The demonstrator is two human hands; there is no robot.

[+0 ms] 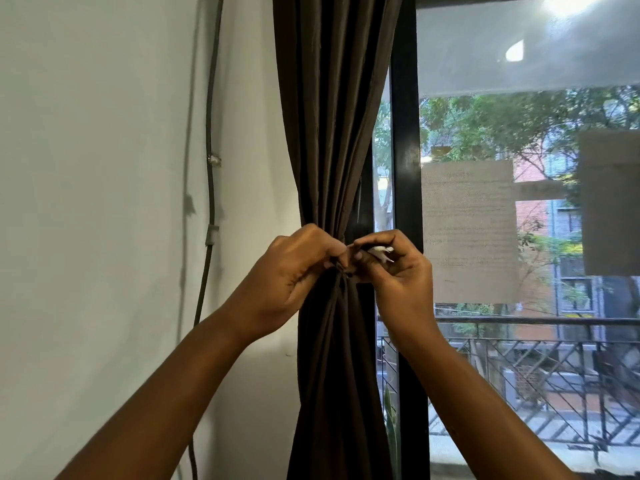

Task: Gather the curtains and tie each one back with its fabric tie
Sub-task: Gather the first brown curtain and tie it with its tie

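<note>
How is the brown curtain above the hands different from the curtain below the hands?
Above the left hand and right hand, the dark brown fabric curtain starts wide and narrows down to them. Below them it spreads out again in loose folds. At the hands it is bunched tight. Both parts are the same dark cloth with long folds.

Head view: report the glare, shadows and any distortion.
Head view: sun glare washes out the window at top right; the cable casts a soft shadow on the wall; wide-angle bending curves the cable; the brown curtain stays dark but sharp.
</note>
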